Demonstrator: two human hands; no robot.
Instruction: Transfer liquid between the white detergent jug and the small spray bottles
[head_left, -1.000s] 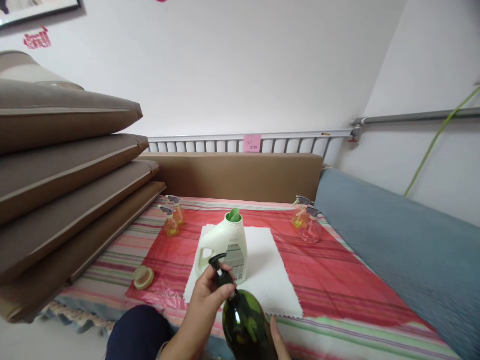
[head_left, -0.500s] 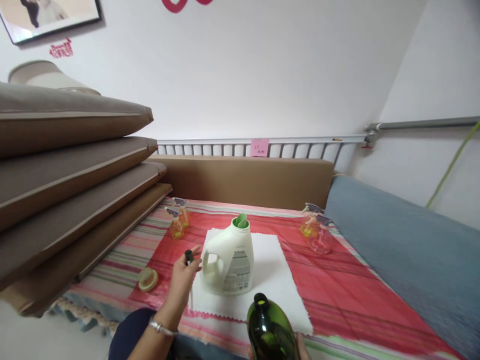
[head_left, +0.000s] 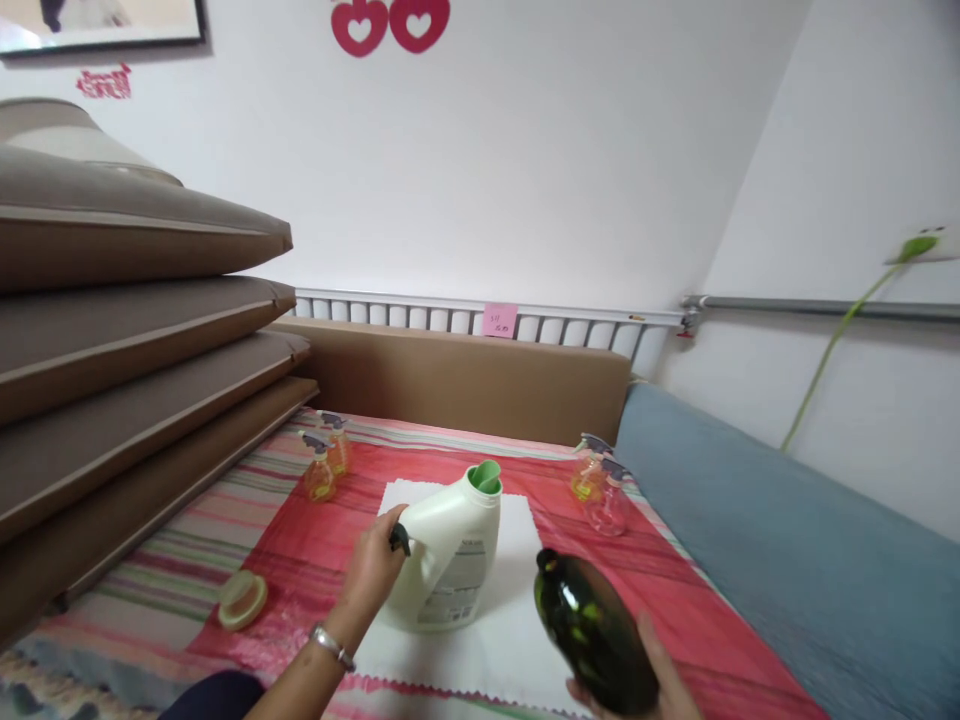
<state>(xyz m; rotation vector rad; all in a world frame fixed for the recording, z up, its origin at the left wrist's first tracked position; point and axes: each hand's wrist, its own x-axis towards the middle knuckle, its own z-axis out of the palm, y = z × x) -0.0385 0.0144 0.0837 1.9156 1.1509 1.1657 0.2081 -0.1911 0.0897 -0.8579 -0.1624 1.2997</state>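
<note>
A pale green detergent jug (head_left: 457,560) with a green pour spout (head_left: 485,477) stands on the white cloth, leaning slightly right. My left hand (head_left: 380,560) is closed at the top of its handle, with a black pump head (head_left: 400,540) still held in the fingers; the tube is hidden now. My right hand (head_left: 660,665) grips a dark green bottle (head_left: 596,630) from below and the right. Its open neck tilts up and left, toward the jug but apart from it.
A cream cap (head_left: 241,600) lies at the left on the red sheet (head_left: 652,600). Small spray bottles stand in pairs at back left (head_left: 321,475) and back right (head_left: 606,505). Stacked cushions (head_left: 142,300) rise on the left; a blue-grey padded edge (head_left: 720,500) bounds the right.
My left hand has moved from beside the jug onto its handle, and the jug leans more to the right. My right hand has raised the green bottle and shifted it right. The view has turned.
</note>
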